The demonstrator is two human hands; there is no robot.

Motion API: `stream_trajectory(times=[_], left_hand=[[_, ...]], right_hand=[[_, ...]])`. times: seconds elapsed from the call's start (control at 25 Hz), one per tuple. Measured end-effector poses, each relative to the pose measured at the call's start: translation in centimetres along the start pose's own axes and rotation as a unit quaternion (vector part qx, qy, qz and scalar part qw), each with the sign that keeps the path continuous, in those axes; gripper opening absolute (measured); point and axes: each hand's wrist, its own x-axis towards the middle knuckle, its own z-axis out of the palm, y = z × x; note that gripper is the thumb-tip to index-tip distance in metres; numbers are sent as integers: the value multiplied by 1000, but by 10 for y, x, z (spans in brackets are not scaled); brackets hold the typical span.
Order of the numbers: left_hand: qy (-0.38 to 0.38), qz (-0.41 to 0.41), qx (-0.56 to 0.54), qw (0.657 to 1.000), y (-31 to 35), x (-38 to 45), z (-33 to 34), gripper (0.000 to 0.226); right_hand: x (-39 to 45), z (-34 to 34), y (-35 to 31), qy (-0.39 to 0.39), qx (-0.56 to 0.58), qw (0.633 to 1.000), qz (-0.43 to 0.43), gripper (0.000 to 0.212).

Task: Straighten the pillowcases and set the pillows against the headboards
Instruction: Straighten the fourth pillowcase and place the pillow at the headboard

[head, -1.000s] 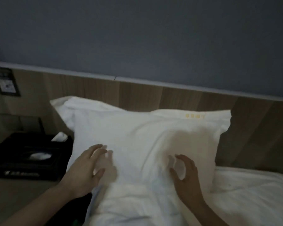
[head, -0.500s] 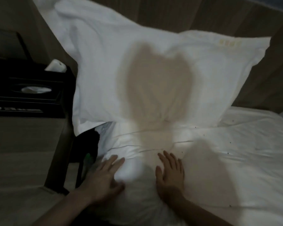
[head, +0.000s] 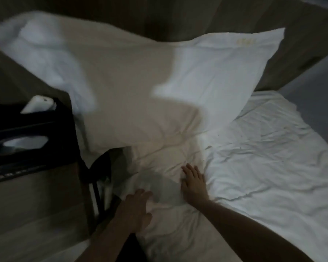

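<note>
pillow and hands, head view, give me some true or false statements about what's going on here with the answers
1. The pillow leans against the wooden headboard. True.
2. The right hand lies flat with its fingers straight on the white bedding. True.
3. The left hand holds the pillow up by a corner. False: it rests on the bedding near the mattress edge, below the pillow.
4. A black tray sits on the surface left of the bed. True.
5. The pillowcase is dark blue. False: it is white, with a small yellowish mark near its upper right corner.
6. Both hands are on the pillow. False: both are on the bedding in front of it.
</note>
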Motion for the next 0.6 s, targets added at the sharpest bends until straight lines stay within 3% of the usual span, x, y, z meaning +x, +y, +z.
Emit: stream_trajectory(times=[0.08,0.12,0.2,0.28,0.4,0.6], left_hand=[[-59,-22,-27,998,19,-49,-33,108],[-58,-29,-53,996,34,-80,-56,102],[-46,-44,-106,992,62,-145,-97,62],[-41,-41,-133,989,81,-203,-138,38],[-16,-45,-168,985,97,-274,-180,37],[45,59,-160,984,142,-343,-223,43]], right_hand=[[-33,-36,-35,-26,110,992,62,46],[-58,-65,-55,-43,176,979,98,42],[-119,-116,-95,-62,273,952,126,37],[-173,-162,-124,-55,361,919,147,32],[-233,-225,-157,-31,443,878,181,29],[-329,-301,-197,48,508,840,186,27]])
